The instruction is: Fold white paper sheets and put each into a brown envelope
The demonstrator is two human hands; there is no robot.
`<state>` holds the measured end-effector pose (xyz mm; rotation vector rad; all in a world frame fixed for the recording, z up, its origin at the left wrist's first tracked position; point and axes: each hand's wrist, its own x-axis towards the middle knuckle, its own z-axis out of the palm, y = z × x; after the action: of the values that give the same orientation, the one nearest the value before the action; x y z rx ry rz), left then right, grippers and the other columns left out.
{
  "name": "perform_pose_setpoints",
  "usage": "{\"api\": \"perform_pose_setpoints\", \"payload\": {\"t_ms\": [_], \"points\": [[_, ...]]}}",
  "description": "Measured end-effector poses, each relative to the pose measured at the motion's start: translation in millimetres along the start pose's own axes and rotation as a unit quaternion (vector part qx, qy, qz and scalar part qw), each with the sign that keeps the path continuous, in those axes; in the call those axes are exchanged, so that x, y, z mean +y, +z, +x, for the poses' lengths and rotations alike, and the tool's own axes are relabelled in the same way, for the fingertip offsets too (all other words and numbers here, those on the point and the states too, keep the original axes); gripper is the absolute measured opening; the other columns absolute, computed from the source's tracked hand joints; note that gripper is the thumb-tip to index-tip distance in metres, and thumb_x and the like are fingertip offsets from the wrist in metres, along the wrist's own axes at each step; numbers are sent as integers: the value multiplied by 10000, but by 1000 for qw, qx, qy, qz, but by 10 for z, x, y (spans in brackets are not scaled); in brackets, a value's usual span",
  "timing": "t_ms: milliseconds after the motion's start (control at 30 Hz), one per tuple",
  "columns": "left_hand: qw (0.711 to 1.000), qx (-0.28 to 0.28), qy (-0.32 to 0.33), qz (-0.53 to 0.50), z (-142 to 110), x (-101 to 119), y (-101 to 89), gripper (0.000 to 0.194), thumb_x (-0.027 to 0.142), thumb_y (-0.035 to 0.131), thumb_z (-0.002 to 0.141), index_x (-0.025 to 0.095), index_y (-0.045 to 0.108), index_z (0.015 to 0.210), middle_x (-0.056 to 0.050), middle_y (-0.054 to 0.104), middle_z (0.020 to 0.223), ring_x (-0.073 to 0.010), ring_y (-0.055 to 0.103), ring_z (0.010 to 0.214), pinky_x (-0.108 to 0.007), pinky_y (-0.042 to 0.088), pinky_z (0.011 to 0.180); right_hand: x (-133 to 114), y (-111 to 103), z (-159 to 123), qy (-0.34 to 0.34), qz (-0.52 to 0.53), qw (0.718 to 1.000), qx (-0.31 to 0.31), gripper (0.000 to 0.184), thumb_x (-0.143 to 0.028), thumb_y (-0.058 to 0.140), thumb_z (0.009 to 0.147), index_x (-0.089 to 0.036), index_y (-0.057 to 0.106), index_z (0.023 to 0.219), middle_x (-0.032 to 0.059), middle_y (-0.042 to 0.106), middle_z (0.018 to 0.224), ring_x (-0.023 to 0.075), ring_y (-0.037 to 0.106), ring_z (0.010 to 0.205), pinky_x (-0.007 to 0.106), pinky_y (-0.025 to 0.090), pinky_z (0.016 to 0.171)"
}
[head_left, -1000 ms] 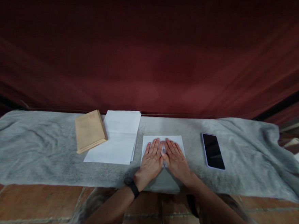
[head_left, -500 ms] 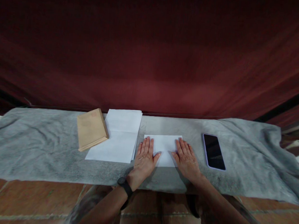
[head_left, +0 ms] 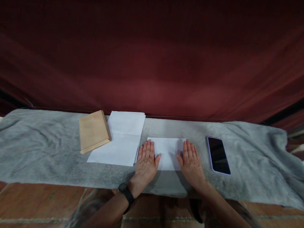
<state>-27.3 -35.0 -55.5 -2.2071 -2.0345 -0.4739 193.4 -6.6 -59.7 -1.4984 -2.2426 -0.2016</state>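
A small white sheet of paper (head_left: 168, 153), seemingly folded, lies flat on the grey cloth (head_left: 47, 162). Over its left edge rests my left hand (head_left: 146, 164), palm down with the fingers stretched out and a dark watch on the wrist. My right hand (head_left: 191, 163) lies flat across the right edge, thumb spread inward. Neither hand grips anything. Just left of my left hand is a stack of larger white sheets (head_left: 123, 146) with a crease across the top one.
A stack of brown envelopes (head_left: 94, 132) overlaps the white sheets on their left. On the right lies a phone (head_left: 218, 156) in a lilac case. Behind the cloth-covered surface rises a dark red fabric wall (head_left: 155, 65); tiled floor (head_left: 36, 203) shows in front.
Both hands have slid slightly outward toward the paper's side edges, the left one leftward and the right one rightward. The paper stays in place.
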Motion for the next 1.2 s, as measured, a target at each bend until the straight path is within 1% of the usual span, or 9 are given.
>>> {"api": "perform_pose_setpoints", "payload": {"t_ms": [167,267,400,600,767,867,967,1067,1200], "points": [[997,-16,75,-17,14,206,17,621,277,317,1037,58,152,1594,-195,288,1639,-268,189,1544,-506,275,1244,-353,-6,16,-73,59,995,-47,663,-391,330,1069,-97,115,1623,164,324,1632,263,284,1521,476,318,1222],[996,-29,85,-20,4,257,47,617,251,318,1030,45,155,1588,-205,295,1633,-267,178,1546,-508,264,1247,-414,20,-31,-82,57,994,-53,639,-397,346,1068,-101,191,1612,159,365,1615,248,311,1510,463,302,1233],[996,-45,70,-23,6,211,26,610,289,329,1034,62,194,1584,-188,293,1638,-256,174,1548,-501,241,1255,-306,21,-70,-90,42,994,-54,687,-434,380,1057,-97,165,1616,174,346,1620,261,313,1509,470,298,1233],[997,-64,27,-18,28,105,-79,679,467,359,1037,57,260,1570,-194,276,1642,-277,193,1546,-494,225,1254,-107,5,-119,-92,27,994,-58,724,-422,380,1056,-113,63,1629,178,279,1645,286,314,1507,492,310,1216],[996,-78,27,-10,48,87,-108,748,560,358,1018,41,300,1554,-203,283,1638,-293,196,1547,-508,166,1263,37,12,-161,-81,13,995,-61,715,-439,369,1055,-120,87,1630,182,288,1641,314,341,1491,512,323,1196],[996,-72,46,-5,57,101,-121,740,531,371,1021,7,312,1540,-226,280,1632,-300,182,1549,-513,136,1267,104,20,-180,-72,5,996,-52,705,-445,352,1058,-127,89,1630,182,308,1635,320,366,1476,525,332,1183],[995,-75,69,-11,88,107,-136,690,501,355,1031,34,331,1538,-207,291,1634,-292,197,1547,-512,140,1265,135,27,-193,-74,4,996,-47,704,-447,358,1057,-126,102,1629,187,313,1631,320,388,1464,523,339,1176],[994,-88,54,-26,183,73,-142,638,479,293,1048,76,349,1539,-180,344,1620,-277,251,1533,-506,193,1250,139,36,-197,-79,0,996,-34,709,-438,380,1054,-125,108,1629,194,326,1624,322,405,1454,517,354,1168],[994,-94,35,-33,404,-18,-138,544,345,287,1050,101,381,1527,-155,419,1587,-261,355,1488,-468,255,1227,135,60,-192,-79,-5,997,-17,715,-436,401,1050,-123,119,1627,199,367,1603,327,418,1446,518,371,1157]]}}
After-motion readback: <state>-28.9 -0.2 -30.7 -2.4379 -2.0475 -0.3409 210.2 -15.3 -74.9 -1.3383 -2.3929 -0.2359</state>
